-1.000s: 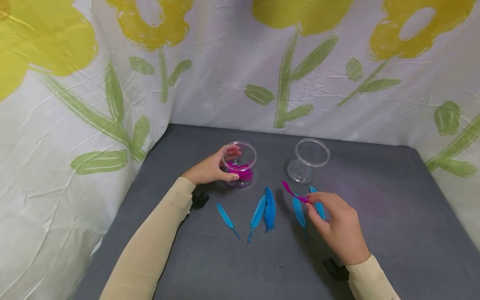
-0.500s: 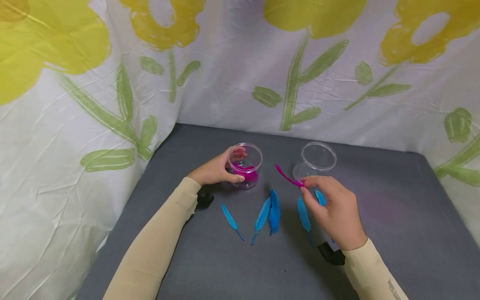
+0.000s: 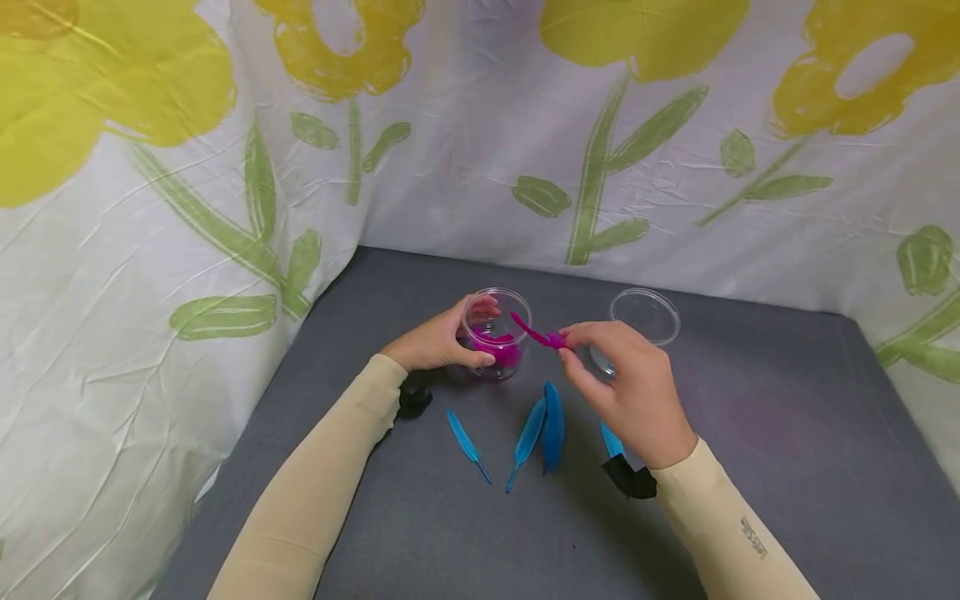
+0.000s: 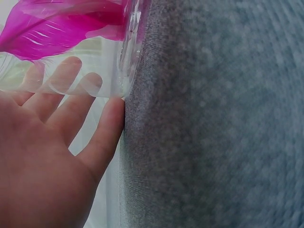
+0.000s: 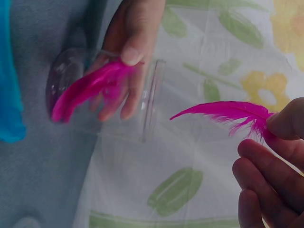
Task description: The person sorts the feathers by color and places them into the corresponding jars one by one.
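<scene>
With our right hand (image 3: 626, 387) pinching the magenta feather (image 5: 223, 109) near the left jar (image 3: 489, 343) that our left hand (image 3: 438, 337) grips, moving in too low could bend its tip against the rim (image 5: 151, 108).

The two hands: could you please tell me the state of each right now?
Left hand: holding the clear, round, open-topped plastic jar.
Right hand: pinching a slender, curved, magenta feather by one end.
</scene>
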Available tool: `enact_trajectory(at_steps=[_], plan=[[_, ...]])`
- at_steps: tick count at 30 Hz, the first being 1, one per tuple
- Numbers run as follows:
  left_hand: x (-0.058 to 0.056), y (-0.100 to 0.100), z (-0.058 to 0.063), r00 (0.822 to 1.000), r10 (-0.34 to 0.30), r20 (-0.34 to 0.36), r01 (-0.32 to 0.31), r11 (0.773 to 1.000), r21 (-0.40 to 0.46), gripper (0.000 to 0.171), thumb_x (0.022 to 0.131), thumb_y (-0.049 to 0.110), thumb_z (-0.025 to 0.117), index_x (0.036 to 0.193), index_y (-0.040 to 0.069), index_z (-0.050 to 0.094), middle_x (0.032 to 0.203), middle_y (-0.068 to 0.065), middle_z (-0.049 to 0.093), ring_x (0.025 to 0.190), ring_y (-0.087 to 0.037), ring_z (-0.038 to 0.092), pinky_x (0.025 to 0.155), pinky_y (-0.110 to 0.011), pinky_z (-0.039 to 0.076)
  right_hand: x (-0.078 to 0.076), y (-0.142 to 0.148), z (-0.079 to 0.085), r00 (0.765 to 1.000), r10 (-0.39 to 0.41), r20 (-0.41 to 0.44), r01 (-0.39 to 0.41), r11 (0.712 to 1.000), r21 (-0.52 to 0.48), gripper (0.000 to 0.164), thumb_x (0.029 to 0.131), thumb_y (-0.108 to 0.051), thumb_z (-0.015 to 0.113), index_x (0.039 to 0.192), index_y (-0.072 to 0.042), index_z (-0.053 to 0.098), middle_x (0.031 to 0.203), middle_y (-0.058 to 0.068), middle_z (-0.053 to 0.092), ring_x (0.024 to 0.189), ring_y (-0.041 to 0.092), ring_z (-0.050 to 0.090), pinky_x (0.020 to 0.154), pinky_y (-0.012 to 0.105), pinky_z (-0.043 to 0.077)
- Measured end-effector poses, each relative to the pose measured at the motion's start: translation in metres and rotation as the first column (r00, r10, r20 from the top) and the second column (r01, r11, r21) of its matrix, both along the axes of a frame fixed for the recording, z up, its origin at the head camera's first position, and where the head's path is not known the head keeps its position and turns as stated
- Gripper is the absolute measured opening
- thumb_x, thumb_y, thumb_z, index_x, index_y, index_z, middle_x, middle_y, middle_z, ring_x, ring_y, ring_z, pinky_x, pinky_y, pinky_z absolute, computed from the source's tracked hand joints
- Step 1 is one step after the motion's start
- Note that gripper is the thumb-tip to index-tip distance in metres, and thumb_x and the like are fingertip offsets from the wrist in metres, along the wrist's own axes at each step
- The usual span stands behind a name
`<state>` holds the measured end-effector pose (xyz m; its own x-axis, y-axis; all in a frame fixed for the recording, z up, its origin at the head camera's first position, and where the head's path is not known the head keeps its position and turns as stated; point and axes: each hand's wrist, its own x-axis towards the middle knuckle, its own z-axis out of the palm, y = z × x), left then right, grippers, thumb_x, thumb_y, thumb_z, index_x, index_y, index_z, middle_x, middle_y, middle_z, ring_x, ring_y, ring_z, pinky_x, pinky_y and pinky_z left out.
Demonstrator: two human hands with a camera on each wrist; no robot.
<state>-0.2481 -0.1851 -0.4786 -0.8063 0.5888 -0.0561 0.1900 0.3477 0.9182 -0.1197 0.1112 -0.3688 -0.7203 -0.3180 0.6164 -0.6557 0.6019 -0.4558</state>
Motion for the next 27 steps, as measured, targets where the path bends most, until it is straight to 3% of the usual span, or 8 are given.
enact_trajectory(at_steps=[9, 18, 27], plan=[[0.000, 0.000, -0.001, 1.000, 0.010, 0.012, -0.010, 1.000, 0.008, 0.099, 0.085, 0.032, 0.092, 0.164, 0.026, 0.033, 0.165, 0.004, 0.047, 0.157, -0.022, 0.042, 0.128, -0.057, 0.038, -0.017, -0.020, 0.002, 1.000, 0.025, 0.003, -0.026, 0.999, 0.035, 0.020, 0.093, -0.010, 0.085, 0.112, -0.012, 0.078, 0.113, 0.001, 0.080, 0.106, 0.019, 0.074, 0.095, 0.041, 0.062], [0.000, 0.000, 0.003, 1.000, 0.011, 0.023, -0.011, 1.000, 0.012, 0.097, 0.087, 0.032, 0.090, 0.164, 0.025, 0.033, 0.166, 0.004, 0.044, 0.158, -0.020, 0.040, 0.129, -0.055, 0.038, -0.030, -0.031, -0.001, 0.999, 0.040, 0.002, -0.040, 0.997, 0.064, 0.014, 0.095, -0.012, 0.083, 0.107, -0.011, 0.076, 0.111, 0.003, 0.081, 0.103, 0.021, 0.073, 0.091, 0.043, 0.063], [0.002, -0.001, -0.001, 0.999, 0.015, 0.043, -0.016, 1.000, 0.017, 0.098, 0.087, 0.032, 0.091, 0.165, 0.026, 0.033, 0.166, 0.002, 0.045, 0.157, -0.022, 0.041, 0.127, -0.050, 0.043, -0.039, -0.037, -0.008, 0.999, 0.030, 0.019, -0.032, 0.994, 0.103, 0.013, 0.095, -0.013, 0.082, 0.106, -0.010, 0.076, 0.107, 0.004, 0.080, 0.100, 0.023, 0.072, 0.089, 0.044, 0.063]])
